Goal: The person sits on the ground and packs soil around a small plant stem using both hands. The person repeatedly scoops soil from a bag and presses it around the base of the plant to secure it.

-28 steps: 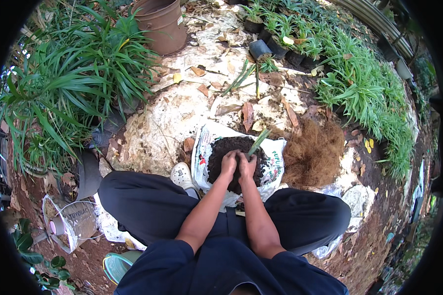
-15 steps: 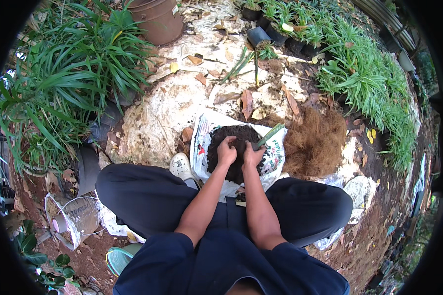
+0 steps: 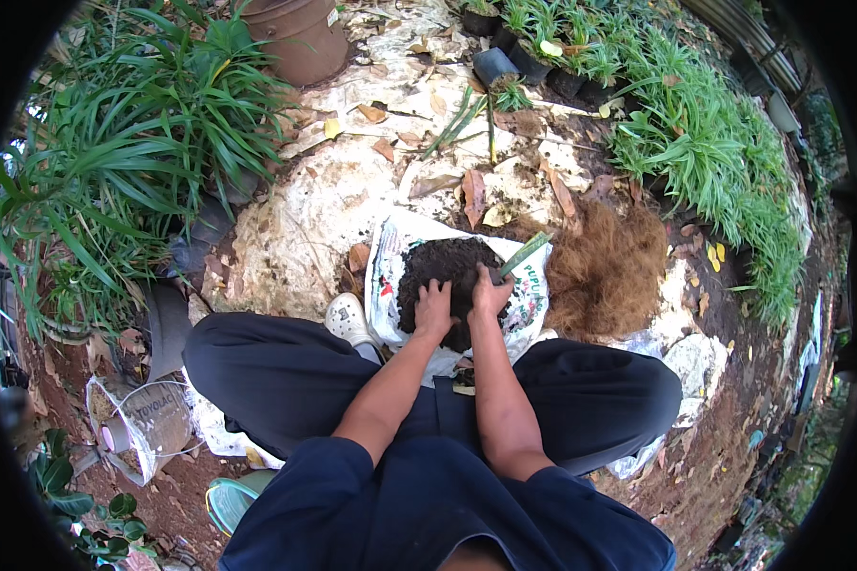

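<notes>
Between my legs a white printed sack (image 3: pixel 388 249) lies spread, with a heap of dark soil (image 3: pixel 440 259) on it. My left hand (image 3: pixel 433 310) rests on the soil's near left side, fingers spread and partly dug in, holding nothing I can see. My right hand (image 3: pixel 489 293) is closed at the soil's right side around the lower end of a stiff green leaf cutting (image 3: pixel 526 251) with paler edges. The cutting slants up to the right over the sack. My fingers hide its base.
Brown coconut fibre (image 3: pixel 611 271) is piled right of the sack. Cut green leaves (image 3: pixel 455 126) and a tipped black pot (image 3: pixel 495 68) lie beyond. Leafy plants (image 3: pixel 152 133) crowd the left, and potted plants (image 3: pixel 695 143) the right. A brown bucket (image 3: pixel 300 43) stands at the back.
My left hand has drawn back toward me across the soil, its fingers spreading. My right hand stays near the same spot, the cutting tilting slightly more upright.
</notes>
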A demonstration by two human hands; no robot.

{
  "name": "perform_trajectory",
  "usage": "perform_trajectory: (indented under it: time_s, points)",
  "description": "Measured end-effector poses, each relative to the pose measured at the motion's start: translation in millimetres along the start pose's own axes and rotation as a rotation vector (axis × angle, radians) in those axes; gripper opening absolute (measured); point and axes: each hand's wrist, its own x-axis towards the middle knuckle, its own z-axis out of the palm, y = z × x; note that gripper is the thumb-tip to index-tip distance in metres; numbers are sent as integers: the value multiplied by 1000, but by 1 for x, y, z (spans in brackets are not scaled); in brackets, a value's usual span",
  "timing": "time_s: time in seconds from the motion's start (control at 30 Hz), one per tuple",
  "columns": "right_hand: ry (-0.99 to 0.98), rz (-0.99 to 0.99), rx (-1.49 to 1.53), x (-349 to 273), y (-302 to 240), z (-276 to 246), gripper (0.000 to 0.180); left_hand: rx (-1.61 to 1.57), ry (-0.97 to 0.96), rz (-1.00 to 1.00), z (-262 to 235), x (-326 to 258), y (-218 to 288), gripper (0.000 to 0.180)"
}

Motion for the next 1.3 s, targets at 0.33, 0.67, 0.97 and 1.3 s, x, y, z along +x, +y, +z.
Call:
perform_trajectory:
  time_s: [0.33,0.67,0.97,1.3]
  points:
    - [-34,41,38,-8,-9,-7,78,-266,170,45,9,12,-17,38]
    - [-105,60,-127,-8,-7,-10,55,-620,377,-138,2,24,-4,27]
    - [-131,81,-47,-15,-11,-6,48,-812,396,-206,-6,26,-1,38]
    - [-276,9,-29,-23,-11,-6,34,-1131,327,-380,-13,29,14,31]
